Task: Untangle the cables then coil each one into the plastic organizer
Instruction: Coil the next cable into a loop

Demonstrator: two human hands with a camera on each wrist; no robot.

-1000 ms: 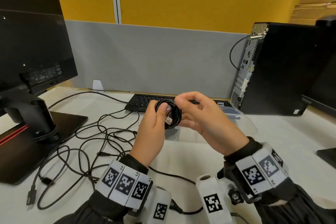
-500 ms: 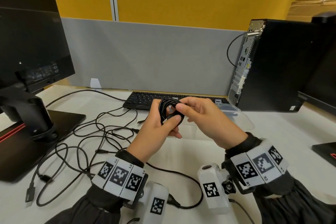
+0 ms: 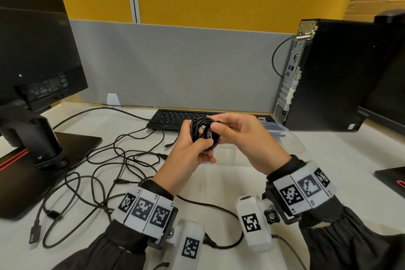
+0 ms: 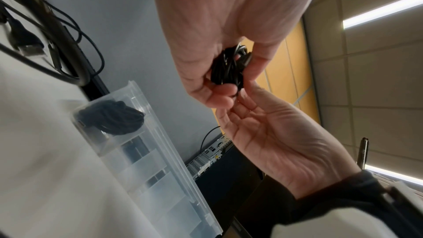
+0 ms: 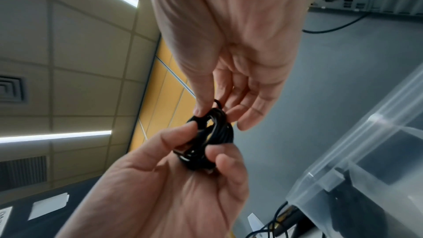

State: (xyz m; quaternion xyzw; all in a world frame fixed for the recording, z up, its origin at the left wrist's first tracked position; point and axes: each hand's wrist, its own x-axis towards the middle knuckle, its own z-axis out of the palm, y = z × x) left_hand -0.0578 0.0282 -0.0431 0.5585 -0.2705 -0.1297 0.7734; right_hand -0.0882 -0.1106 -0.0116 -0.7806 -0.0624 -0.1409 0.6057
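Note:
A small black coiled cable (image 3: 202, 132) is held above the desk between both hands. My left hand (image 3: 194, 146) grips its lower part, thumb in front and fingers behind; the left wrist view shows the coil (image 4: 228, 68) in that grip. My right hand (image 3: 219, 125) pinches the coil's upper right edge, which appears in the right wrist view as the coil (image 5: 206, 138) under the right thumb. The clear plastic organizer (image 3: 275, 130) lies just behind the hands. One compartment holds another coiled cable (image 4: 112, 117). A tangle of black cables (image 3: 109, 160) lies to the left.
A keyboard (image 3: 175, 116) sits behind the hands, a monitor stand (image 3: 43, 144) at the left and a computer tower (image 3: 328, 72) at the right. The organizer's clear lid (image 3: 295, 144) lies open toward me. A loose cable (image 3: 219, 208) crosses the desk near my wrists.
The coil has turned from face-on to nearly edge-on, and its metal plug no longer shows. The left thumb has moved across the coil's lower part; the right hand has shifted to its upper edge.

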